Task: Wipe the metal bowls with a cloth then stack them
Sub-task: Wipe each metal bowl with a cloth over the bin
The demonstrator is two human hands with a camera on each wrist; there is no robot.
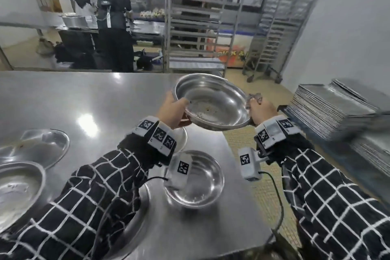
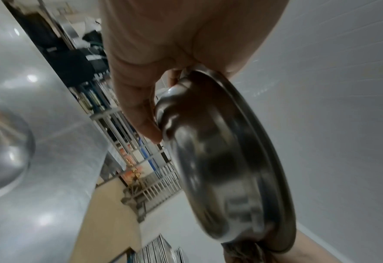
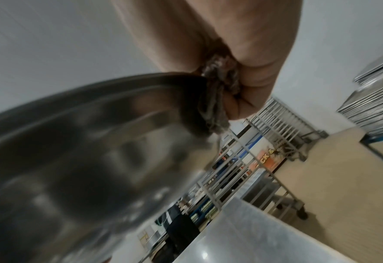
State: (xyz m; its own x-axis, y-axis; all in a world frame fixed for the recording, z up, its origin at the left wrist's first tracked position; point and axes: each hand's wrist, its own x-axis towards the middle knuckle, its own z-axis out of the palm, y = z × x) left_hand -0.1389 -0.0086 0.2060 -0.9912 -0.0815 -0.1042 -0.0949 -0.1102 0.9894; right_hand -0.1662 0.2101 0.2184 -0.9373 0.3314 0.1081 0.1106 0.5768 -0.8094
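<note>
Head view: wiping step in hand. The bowl (image 1: 211, 102), crumbs inside, was held tilted in the air at frame centre, above the table (image 1: 63, 101). Left hand (image 1: 172, 112) gripped its near-left rim, thumb inside. Right hand (image 1: 262, 110), fingers curled, pinched the cloth (image 1: 254, 98) at the right rim, probably touching it. Next move calls for sweeping the cloth across the soiled inside. Both forearms were raised and converging.
</note>
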